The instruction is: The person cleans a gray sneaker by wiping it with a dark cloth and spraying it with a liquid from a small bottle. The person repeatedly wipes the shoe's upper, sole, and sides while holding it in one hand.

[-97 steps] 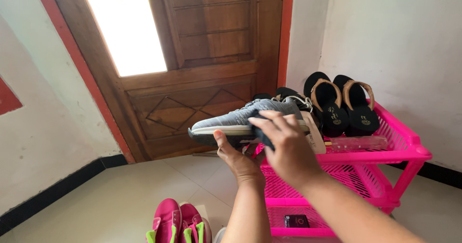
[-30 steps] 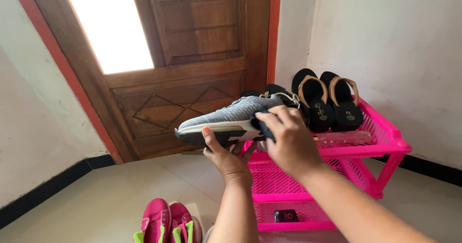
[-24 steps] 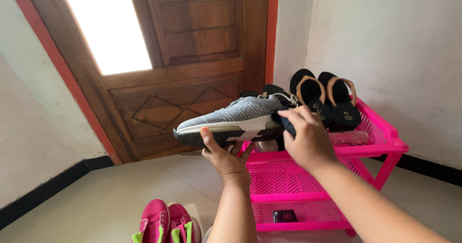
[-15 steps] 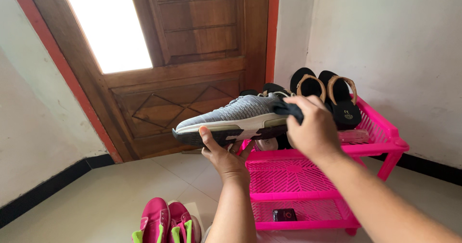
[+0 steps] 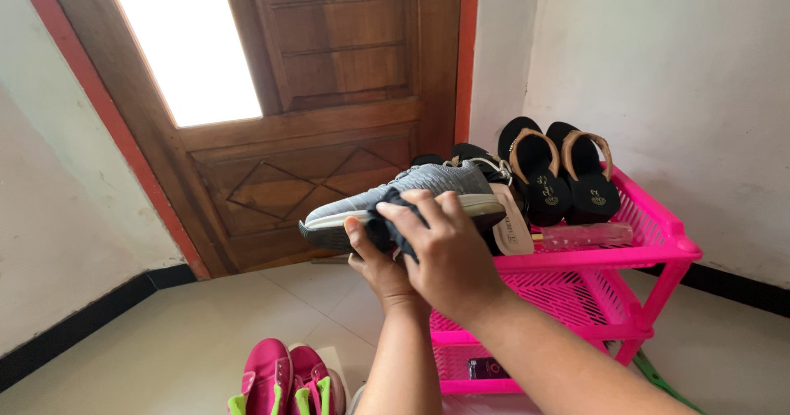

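My left hand (image 5: pixel 380 269) holds a grey knit sneaker (image 5: pixel 436 186) from below by its dark sole, toe pointing left, at chest height in front of the wooden door. My right hand (image 5: pixel 444 255) presses a dark cloth (image 5: pixel 389 227) against the white side of the sole near the toe. The sneaker's heel reaches over the top shelf of a pink plastic shoe rack (image 5: pixel 650 255).
Two black sandals with tan straps (image 5: pixel 564 172) lean against the wall on the rack's top shelf, beside a pale insole (image 5: pixel 514 230). A small dark box (image 5: pixel 485 368) lies on the bottom shelf. Pink and green sneakers (image 5: pixel 284 386) rest on the tiled floor below.
My right hand slid the dark cloth along the sneaker's side from the heel end leftward to the toe end. My left hand kept the shoe steady.
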